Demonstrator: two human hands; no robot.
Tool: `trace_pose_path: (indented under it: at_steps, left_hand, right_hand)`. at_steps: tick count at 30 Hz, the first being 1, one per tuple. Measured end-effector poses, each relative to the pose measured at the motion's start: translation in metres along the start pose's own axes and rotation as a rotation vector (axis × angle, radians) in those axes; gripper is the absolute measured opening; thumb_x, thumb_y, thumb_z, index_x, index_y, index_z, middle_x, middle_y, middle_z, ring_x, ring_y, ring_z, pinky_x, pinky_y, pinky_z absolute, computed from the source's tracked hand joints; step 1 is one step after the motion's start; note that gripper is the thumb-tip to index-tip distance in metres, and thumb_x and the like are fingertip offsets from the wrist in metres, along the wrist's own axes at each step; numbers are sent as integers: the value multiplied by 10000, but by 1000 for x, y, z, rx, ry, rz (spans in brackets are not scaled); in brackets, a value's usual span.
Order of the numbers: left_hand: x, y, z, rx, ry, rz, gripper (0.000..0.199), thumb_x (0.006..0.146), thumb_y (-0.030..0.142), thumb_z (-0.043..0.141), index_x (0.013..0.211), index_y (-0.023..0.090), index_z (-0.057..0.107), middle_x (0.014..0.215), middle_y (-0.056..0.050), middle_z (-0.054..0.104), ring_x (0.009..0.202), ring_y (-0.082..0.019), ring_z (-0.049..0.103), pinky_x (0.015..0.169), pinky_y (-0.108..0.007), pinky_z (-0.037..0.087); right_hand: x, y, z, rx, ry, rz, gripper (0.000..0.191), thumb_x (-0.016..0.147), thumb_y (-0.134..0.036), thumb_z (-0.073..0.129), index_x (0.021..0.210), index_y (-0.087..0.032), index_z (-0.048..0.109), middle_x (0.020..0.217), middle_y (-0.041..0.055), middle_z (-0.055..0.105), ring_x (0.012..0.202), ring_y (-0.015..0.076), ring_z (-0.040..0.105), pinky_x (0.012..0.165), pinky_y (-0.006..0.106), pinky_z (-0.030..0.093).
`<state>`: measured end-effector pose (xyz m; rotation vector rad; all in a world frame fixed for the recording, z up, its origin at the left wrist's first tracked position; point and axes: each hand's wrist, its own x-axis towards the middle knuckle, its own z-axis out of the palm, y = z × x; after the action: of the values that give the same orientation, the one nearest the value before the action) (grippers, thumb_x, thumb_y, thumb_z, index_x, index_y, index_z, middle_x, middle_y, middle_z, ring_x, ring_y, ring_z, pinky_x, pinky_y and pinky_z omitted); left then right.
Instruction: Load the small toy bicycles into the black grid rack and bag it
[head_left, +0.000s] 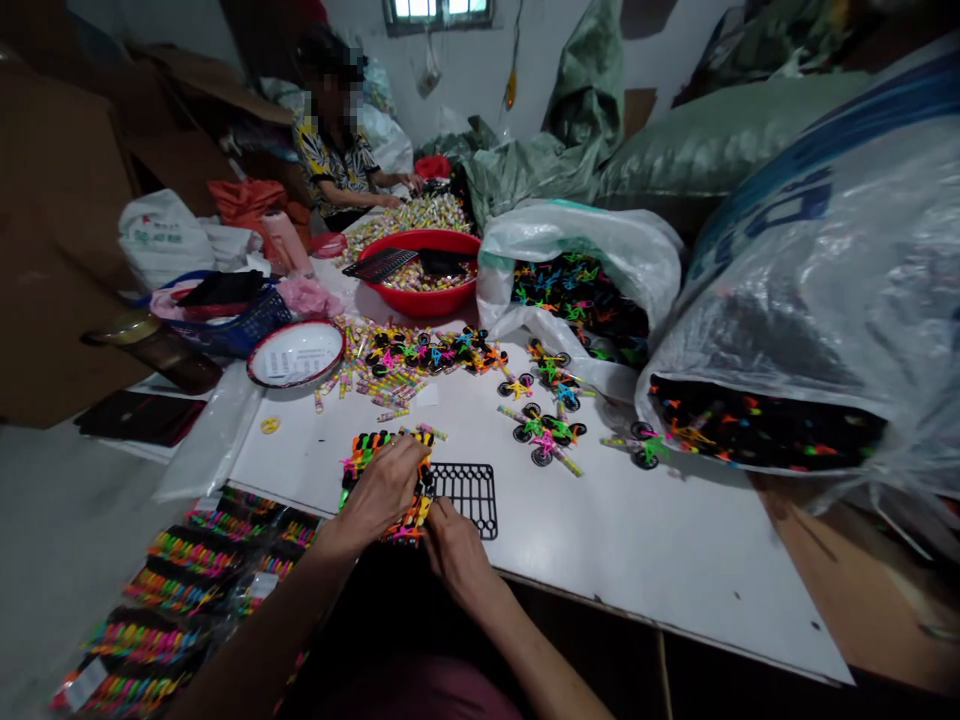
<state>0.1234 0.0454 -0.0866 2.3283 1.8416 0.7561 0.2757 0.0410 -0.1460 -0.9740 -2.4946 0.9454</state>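
Black rack (466,498) could shift, spilling colourful pieces (365,441), if pressed unevenly; left hand (386,482) covers them, right hand (457,548) just beside, grips unclear from here.

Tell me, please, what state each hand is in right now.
Left hand: fingers bent over the colourful pieces; whether it grips any cannot be told.
Right hand: fingers bent near the black rack; its grip cannot be told.
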Motion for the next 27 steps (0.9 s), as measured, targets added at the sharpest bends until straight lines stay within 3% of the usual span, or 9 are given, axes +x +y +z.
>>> trace_pose_path:
  at_steps: [3,5,9,11,14,17,21,24,27]
  left_hand:
    - [0,-1,1,-3,-6,-2,281,817,15,346,984,146,530,902,-74,563,887,-206,510,799,-360,455]
    - [-1,-3,2,-14,-14,1,267,829,21,339,978,147,522,900,-71,559,878,-201,508,790,-351,447]
    - [-2,-5,3,-40,-17,30,242,848,42,335,986,139,510,894,-68,546,868,-193,505,780,-337,431]
    - [-3,-5,3,-37,-8,24,221,856,63,345,984,137,509,889,-65,543,864,-192,504,784,-339,422]
    - [-3,-3,3,-40,0,-5,178,881,118,360,969,144,513,878,-57,547,854,-185,509,785,-337,413]
    - [1,0,3,-26,-20,-81,143,901,236,410,893,167,535,835,-42,555,817,-182,523,747,-324,416]
    - [7,0,2,31,-41,-146,223,915,274,394,800,177,558,777,-30,565,759,-175,539,701,-312,418]
    - [7,-2,2,17,-25,-116,209,914,257,405,823,180,576,783,-28,583,759,-169,550,701,-303,425]
    - [4,-3,4,8,24,-87,199,912,249,413,835,184,584,788,-28,597,761,-169,557,698,-299,430]
  right_hand:
    - [-2,5,-17,115,-20,-34,117,833,-95,510,917,-166,551,883,38,557,780,150,545,681,225,414]
    - [-2,20,-42,139,9,-14,124,840,-121,517,936,-181,569,873,24,575,804,142,550,714,216,418]
    - [1,69,-111,-187,265,390,191,889,-182,442,1038,-168,561,983,69,590,858,170,567,728,250,417]
    - [4,91,-137,-426,252,602,204,892,-197,423,1019,-142,574,996,106,587,863,207,579,672,269,409]
    - [9,106,-145,-579,143,667,197,880,-193,427,959,-121,592,938,121,602,851,223,591,630,269,387]
    - [11,101,-128,-543,195,608,192,875,-234,444,955,-138,590,891,106,617,803,210,596,614,267,371]
    - [10,95,-113,-292,361,514,223,859,-328,462,890,-169,615,803,76,629,694,193,570,581,270,344]
    - [14,105,-124,215,439,402,280,800,-421,520,829,-167,636,664,27,599,571,150,508,530,247,334]
    - [21,116,-137,678,624,365,357,735,-487,564,822,-145,616,574,-16,521,474,102,396,461,218,298]
